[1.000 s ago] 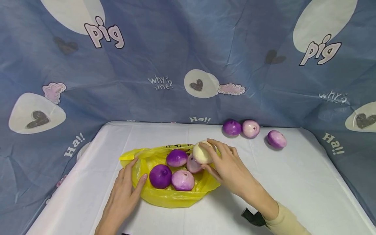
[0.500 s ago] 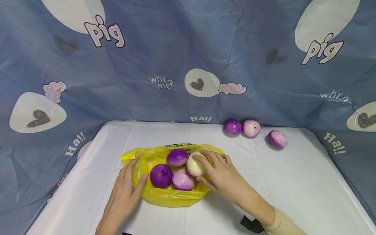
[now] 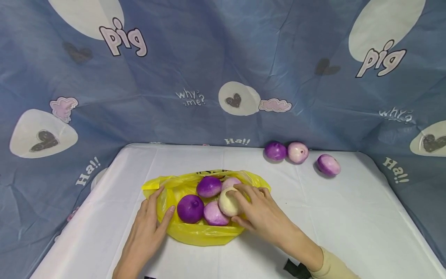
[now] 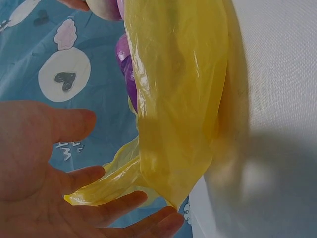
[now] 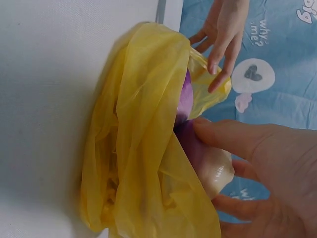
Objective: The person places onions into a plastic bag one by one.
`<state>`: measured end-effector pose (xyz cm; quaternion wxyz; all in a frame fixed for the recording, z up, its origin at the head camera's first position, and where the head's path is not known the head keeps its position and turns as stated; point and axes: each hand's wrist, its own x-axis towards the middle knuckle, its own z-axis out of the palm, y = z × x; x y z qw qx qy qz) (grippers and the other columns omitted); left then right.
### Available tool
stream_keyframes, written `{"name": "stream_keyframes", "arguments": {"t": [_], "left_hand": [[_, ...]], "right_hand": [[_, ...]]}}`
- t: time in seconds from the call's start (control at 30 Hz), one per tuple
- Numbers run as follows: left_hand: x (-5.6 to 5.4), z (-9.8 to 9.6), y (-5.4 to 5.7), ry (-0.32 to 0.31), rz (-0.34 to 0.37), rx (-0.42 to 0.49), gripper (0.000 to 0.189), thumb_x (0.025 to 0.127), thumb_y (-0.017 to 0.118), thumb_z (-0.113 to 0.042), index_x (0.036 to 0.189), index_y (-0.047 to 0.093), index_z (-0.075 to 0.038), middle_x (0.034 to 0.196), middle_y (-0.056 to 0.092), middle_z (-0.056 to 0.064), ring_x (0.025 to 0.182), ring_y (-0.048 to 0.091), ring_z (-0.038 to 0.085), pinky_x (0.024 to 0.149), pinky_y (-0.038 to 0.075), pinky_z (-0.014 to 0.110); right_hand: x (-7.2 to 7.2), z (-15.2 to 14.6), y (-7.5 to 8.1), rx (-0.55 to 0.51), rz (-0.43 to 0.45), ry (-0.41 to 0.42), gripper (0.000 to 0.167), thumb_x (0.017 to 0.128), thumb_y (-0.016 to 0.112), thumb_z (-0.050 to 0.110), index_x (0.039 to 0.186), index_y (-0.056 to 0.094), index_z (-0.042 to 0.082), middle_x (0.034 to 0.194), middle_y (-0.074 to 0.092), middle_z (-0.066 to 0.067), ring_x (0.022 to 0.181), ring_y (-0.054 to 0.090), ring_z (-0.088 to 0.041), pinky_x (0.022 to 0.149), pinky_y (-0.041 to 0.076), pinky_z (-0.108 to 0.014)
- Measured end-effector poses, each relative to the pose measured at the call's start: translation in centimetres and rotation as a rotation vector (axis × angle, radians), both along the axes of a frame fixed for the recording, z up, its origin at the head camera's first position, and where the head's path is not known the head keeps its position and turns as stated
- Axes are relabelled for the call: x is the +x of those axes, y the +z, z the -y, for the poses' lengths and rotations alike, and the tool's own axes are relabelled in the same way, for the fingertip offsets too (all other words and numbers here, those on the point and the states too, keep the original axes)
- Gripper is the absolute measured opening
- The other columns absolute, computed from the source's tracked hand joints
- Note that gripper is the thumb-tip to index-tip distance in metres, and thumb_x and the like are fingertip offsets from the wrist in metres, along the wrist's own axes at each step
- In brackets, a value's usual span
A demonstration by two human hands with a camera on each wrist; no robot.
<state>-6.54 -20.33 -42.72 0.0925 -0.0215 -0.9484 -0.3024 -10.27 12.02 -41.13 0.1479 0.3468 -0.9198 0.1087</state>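
Observation:
In the head view a yellow plastic bag (image 3: 203, 235) lies spread with its mouth upward and several purple-and-white onions in it. One dark purple onion (image 3: 190, 209) is at the left, beside a paler onion (image 3: 215, 215). My right hand (image 3: 266, 217) holds an onion (image 3: 228, 204), its cream-white side up, over the bag's right part, fingers and thumb round it. The right wrist view shows this onion's purple-and-cream side (image 5: 210, 166) between thumb and fingers. My left hand (image 3: 144, 228) touches the bag's left edge with fairly straight fingers; in the left wrist view its fingertips (image 4: 166, 223) reach the plastic.
Towards the back right of the white table (image 3: 348, 217) lie a purple onion (image 3: 275, 151), a pale onion (image 3: 297, 152) and a purple-white onion (image 3: 328, 165). A blue printed cloth (image 3: 174, 58) hangs behind. A black object (image 3: 296, 268) sits by my right wrist.
My right hand has moved down and left with the cream-sided onion, from above the bag's right rim to among the onions inside. The left hand stays at the bag's left edge.

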Motion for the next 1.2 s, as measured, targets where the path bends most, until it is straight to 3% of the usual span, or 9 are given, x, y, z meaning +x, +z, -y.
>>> {"name": "stream_keyframes", "arguments": {"t": [0.33,0.67,0.83,0.97,1.07,1.2], "left_hand": [[-0.1,0.0,0.1,0.001,0.025,0.002,0.068,0.112,0.056,-0.04,0.168,0.031,-0.011,0.153,0.051,0.034,0.138,0.054,0.056,0.108,0.047,0.074],[-0.1,-0.1,0.1,-0.002,0.025,-0.007,0.068,0.112,0.057,-0.04,0.168,0.032,-0.01,0.149,0.053,0.033,0.135,0.057,0.054,0.105,0.05,0.072],[0.0,0.0,0.0,0.0,0.016,-0.025,0.067,0.111,0.059,-0.039,0.167,0.034,-0.011,0.138,0.06,0.029,0.113,0.064,0.04,0.093,0.055,0.059],[0.0,0.0,0.1,0.006,0.023,-0.041,0.068,0.111,0.06,-0.039,0.167,0.034,-0.012,0.125,0.062,0.022,0.096,0.057,0.027,0.079,0.049,0.044],[0.0,0.0,0.1,0.008,0.027,-0.041,0.068,0.111,0.061,-0.038,0.167,0.034,-0.012,0.124,0.063,0.022,0.095,0.056,0.026,0.078,0.048,0.042],[0.1,0.0,0.1,0.009,0.026,-0.035,0.068,0.111,0.061,-0.038,0.167,0.035,-0.011,0.13,0.062,0.027,0.105,0.062,0.034,0.084,0.053,0.052]], "right_hand": [[0.1,-0.1,-0.1,0.01,-0.03,0.008,0.066,0.082,0.095,0.036,0.135,0.058,0.021,0.141,0.064,-0.008,0.118,0.071,-0.03,0.095,0.054,-0.047],[0.1,-0.1,-0.8,0.059,-0.035,-0.005,0.066,0.08,0.096,0.039,0.131,0.059,0.02,0.135,0.066,-0.008,0.111,0.072,-0.029,0.092,0.053,-0.046],[0.2,-0.2,-1.2,0.104,-0.054,0.0,0.067,0.079,0.096,0.04,0.131,0.059,0.022,0.131,0.067,-0.005,0.107,0.072,-0.025,0.091,0.053,-0.044],[0.3,-0.2,-1.4,0.107,-0.07,0.001,0.067,0.078,0.096,0.039,0.132,0.06,0.023,0.131,0.067,-0.006,0.107,0.071,-0.024,0.091,0.053,-0.043],[0.3,-0.2,-1.5,0.102,-0.08,0.004,0.068,0.078,0.096,0.039,0.133,0.06,0.024,0.131,0.067,-0.006,0.105,0.071,-0.023,0.091,0.052,-0.043],[0.3,-0.2,-1.5,0.097,-0.084,0.014,0.069,0.079,0.096,0.039,0.135,0.059,0.023,0.133,0.067,-0.007,0.106,0.071,-0.023,0.091,0.053,-0.042]]}}
